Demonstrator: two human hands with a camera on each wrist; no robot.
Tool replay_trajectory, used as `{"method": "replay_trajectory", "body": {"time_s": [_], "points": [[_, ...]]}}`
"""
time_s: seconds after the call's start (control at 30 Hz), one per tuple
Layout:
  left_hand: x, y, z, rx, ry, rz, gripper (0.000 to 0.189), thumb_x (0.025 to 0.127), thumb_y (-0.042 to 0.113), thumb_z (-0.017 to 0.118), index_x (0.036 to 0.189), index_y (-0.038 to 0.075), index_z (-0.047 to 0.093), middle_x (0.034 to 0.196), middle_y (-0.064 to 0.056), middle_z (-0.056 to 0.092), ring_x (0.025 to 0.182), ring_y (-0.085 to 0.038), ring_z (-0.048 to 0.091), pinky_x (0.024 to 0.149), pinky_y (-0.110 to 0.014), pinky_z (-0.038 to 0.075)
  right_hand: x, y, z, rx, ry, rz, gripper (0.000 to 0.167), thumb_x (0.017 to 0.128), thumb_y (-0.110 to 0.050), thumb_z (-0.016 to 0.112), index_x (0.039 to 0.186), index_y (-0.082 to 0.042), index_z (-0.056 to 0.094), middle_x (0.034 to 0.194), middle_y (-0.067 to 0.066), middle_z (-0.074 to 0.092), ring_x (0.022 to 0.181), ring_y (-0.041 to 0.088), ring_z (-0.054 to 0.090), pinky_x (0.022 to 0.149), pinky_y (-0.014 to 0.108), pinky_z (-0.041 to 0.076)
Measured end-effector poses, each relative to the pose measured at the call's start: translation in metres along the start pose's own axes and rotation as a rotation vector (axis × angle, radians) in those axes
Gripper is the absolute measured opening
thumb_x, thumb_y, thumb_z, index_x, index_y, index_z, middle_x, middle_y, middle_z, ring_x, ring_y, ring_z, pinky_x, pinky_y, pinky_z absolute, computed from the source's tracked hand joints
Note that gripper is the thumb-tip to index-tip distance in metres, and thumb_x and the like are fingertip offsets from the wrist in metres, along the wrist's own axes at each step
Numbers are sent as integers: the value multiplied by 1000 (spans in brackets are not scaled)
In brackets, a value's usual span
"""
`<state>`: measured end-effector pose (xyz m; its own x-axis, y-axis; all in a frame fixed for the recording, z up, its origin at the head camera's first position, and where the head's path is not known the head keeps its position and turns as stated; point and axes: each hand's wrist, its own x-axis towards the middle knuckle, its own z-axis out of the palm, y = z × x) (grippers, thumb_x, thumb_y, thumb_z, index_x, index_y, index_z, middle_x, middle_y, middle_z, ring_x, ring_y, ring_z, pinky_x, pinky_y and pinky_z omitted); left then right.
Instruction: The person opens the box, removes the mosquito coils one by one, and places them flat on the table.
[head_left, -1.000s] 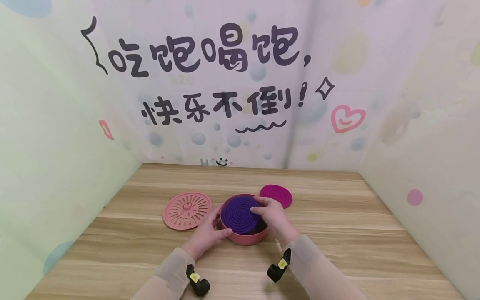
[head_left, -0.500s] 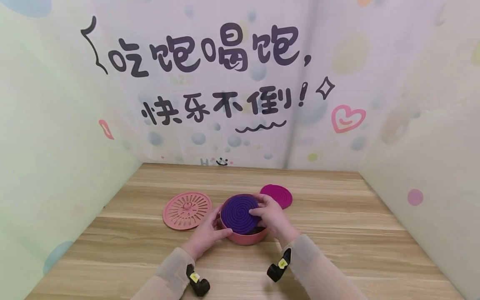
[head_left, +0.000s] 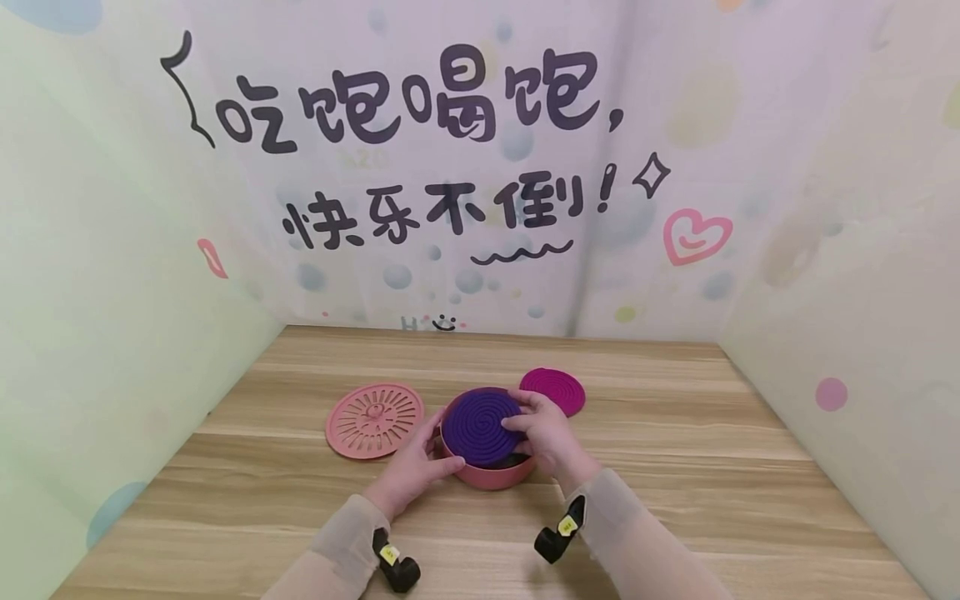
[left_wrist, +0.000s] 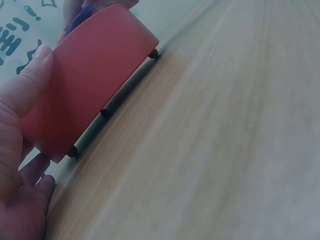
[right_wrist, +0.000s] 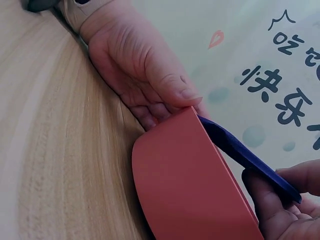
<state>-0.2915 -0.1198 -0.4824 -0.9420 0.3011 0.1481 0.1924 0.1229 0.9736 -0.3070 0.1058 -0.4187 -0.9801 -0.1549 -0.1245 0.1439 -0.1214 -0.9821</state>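
Note:
A purple spiral mosquito coil (head_left: 480, 429) lies tilted over the mouth of a round pink mosquito coil holder (head_left: 495, 479). My right hand (head_left: 551, 429) pinches the coil's right edge between thumb and fingers; in the right wrist view that edge of the coil (right_wrist: 252, 160) is raised above the holder's rim. My left hand (head_left: 408, 475) grips the holder's left side, thumb at the front and fingers round the back. Small dark feet show under the holder (left_wrist: 100, 75) in the left wrist view. Most of the holder's inside is hidden by the coil.
A slotted pink lid (head_left: 375, 421) with a small knob lies left of the holder. Behind my right hand is a magenta spiral coil (head_left: 555, 392), flat on the wooden table (head_left: 712, 467). Printed cloth walls (head_left: 465, 292) enclose the back and both sides.
The purple coil has shifted slightly in my right hand, its tilt changing a little. My left hand and the holder stay where they were.

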Motion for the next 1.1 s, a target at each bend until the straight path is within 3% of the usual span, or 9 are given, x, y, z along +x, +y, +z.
{"method": "replay_trajectory", "body": {"time_s": [0.3, 0.53, 0.7, 1.1], "points": [[1, 0, 0, 4, -5, -4, 89, 83, 18, 77, 153, 9, 23, 154, -13, 30, 140, -33, 29, 114, -51, 22, 2, 2, -3, 76, 15, -6, 57, 84, 12, 56, 138, 1, 43, 122, 23, 58, 80, 18, 66, 61, 28, 57], [1, -2, 0, 27, 9, -19, 96, 81, 23, 79, 153, 4, 19, 156, -17, 25, 140, -37, 28, 113, -51, 24, 2, 2, -6, 159, 12, -12, 58, 86, 11, 55, 140, 3, 38, 126, 21, 55, 83, 15, 65, 63, 28, 57], [2, -2, 0, 24, 8, -24, 92, 81, 21, 78, 153, 7, 22, 156, -15, 24, 140, -37, 27, 113, -52, 25, 0, -2, -9, 226, 31, -15, 57, 86, 12, 54, 140, 2, 38, 122, 17, 59, 81, 14, 66, 64, 27, 58], [0, 2, 0, 18, 11, -27, 89, 82, 16, 78, 152, 9, 25, 155, -15, 26, 139, -36, 30, 112, -51, 27, 9, -13, -41, 269, 95, -38, 51, 90, 10, 51, 138, -2, 39, 105, 1, 62, 77, 9, 65, 63, 23, 56]]}}
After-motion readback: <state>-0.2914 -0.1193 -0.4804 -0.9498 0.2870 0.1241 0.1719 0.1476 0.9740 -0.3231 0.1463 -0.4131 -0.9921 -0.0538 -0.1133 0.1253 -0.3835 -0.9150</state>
